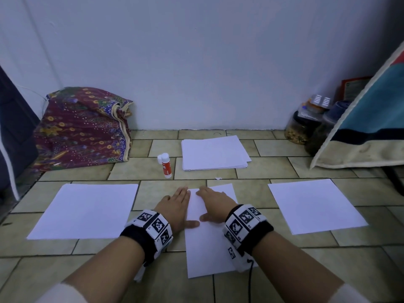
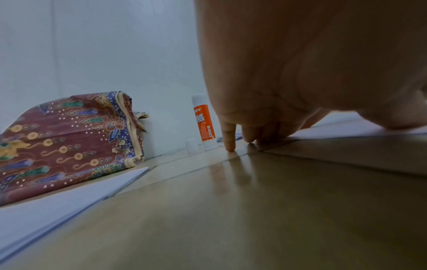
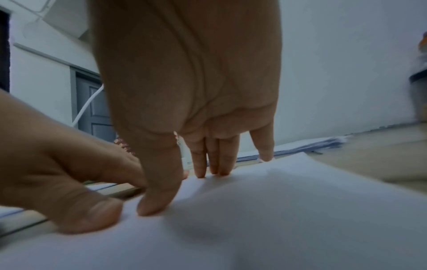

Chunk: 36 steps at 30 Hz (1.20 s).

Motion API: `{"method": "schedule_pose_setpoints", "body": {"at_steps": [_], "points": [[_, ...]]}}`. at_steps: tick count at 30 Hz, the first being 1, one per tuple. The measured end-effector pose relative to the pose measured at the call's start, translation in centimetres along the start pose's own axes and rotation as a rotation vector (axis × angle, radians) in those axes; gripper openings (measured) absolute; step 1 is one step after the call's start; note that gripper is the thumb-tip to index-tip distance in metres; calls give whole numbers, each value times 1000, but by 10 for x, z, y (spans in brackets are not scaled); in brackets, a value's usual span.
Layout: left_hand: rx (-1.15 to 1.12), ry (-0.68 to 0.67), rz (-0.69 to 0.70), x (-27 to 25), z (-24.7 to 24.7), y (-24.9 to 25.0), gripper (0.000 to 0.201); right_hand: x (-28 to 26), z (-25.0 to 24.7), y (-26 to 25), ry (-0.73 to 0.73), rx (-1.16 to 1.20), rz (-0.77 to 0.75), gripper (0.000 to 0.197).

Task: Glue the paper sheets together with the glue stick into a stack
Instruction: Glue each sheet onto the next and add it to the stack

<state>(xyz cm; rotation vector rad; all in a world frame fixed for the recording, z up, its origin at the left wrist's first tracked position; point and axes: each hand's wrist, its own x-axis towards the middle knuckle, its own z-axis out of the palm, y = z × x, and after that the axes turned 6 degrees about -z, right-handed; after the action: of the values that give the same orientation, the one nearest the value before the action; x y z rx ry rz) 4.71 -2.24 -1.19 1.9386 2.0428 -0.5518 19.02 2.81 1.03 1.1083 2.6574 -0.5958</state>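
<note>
Two jars (image 1: 298,130) by the wall hold brownish bits, and both hands, left hand (image 1: 175,207) and right hand (image 1: 215,203), lie flat with fingers straight on the middle sheet (image 1: 207,248).

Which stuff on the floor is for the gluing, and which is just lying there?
For the gluing:
glue stick, standing uncapped
its cap, beside it
paper pile by the wall
middle sheet under both hands
left sheet
right sheet

Just lying there:
patterned cloth
jars in the corner
striped cloth
</note>
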Motion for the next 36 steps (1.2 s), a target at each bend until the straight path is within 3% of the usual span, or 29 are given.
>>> {"method": "schedule_pose_setpoints", "body": {"at_steps": [6,11,13,15,18,20,23,25,29,36], "points": [[22,-28,-3,1,1,-2,97,-15,-10,44,31,70,225,72],[57,-9,4,0,-4,-3,95,-18,-16,41,19,-88,209,68],[72,45,28,-2,-10,-4,86,-15,-16,31,30,-263,219,59],[19,145,57,-4,-18,-7,65,-12,-16,20,52,-353,242,44],[-117,190,73,-4,-27,-17,39,-7,-11,10,2,-250,210,38],[-173,174,119,-2,-26,-23,51,-5,-8,5,-26,-208,122,39],[-178,54,159,0,-19,-25,107,-3,-4,-2,-51,-163,-54,56],[-111,-58,125,-3,-15,-21,125,-1,-3,-6,-114,-94,-139,74],[-45,-152,76,-7,-14,-21,128,2,-8,2,-141,-9,-134,82],[-49,-192,84,-3,-21,-32,127,-17,-32,69,-95,26,95,81]]}}
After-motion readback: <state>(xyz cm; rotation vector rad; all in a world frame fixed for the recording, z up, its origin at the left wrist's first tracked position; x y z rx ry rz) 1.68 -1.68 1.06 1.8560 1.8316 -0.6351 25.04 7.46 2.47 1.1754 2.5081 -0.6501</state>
